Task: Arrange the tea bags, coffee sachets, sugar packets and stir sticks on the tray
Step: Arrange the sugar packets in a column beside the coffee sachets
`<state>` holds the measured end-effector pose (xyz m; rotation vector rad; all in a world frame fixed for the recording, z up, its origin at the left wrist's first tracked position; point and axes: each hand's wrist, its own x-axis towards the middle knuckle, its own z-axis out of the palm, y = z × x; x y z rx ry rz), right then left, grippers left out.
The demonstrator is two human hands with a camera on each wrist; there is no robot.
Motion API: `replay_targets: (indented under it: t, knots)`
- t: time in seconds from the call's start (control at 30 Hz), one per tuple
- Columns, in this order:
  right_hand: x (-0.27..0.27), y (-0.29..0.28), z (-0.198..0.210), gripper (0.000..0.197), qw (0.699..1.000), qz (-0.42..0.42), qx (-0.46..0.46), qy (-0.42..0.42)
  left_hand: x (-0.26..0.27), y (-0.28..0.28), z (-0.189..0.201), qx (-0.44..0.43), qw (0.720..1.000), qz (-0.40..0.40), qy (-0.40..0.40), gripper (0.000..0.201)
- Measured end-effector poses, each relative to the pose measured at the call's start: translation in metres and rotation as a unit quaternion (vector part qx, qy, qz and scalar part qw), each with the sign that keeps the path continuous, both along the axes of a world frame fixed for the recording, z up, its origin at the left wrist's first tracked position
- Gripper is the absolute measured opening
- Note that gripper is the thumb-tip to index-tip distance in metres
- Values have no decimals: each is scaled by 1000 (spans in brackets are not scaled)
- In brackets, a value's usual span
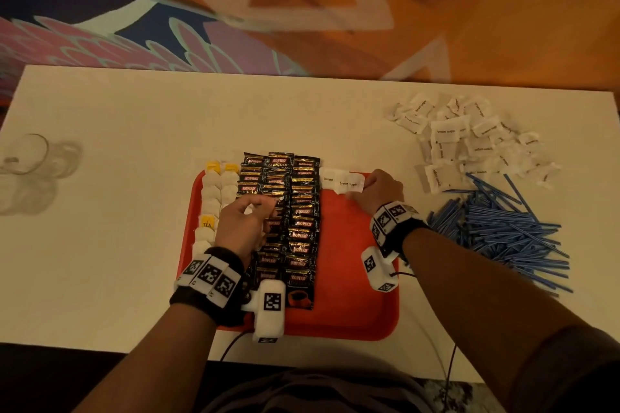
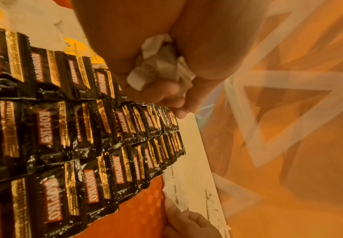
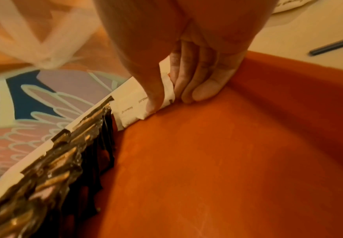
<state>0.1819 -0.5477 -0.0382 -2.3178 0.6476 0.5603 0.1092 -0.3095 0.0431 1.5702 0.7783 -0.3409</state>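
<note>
A red tray lies in the middle of the white table. Tea bags fill its left side, and black coffee sachets lie in three overlapping columns beside them. A short row of white brown-sugar packets runs along the tray's far edge, right of the sachets. My right hand pinches the rightmost packet of that row between thumb and fingers. My left hand hovers over the coffee sachets and grips a bunch of crumpled sugar packets.
A loose heap of sugar packets lies at the table's far right. A pile of blue stir sticks sits just right of the tray. A clear glass stands at the left edge. The tray's right half is bare.
</note>
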Motion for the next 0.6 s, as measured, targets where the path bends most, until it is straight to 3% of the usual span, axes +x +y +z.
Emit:
replay_targets:
  t: [0.43,0.6]
  knots:
    - [-8,4,3,43,999,-23,1,-26,-17,10,-4,-2,1000,8,15,6]
    - [-13,-1,18,40,999,-23,6,-38,-14,1,5,-116,991,22,64,35]
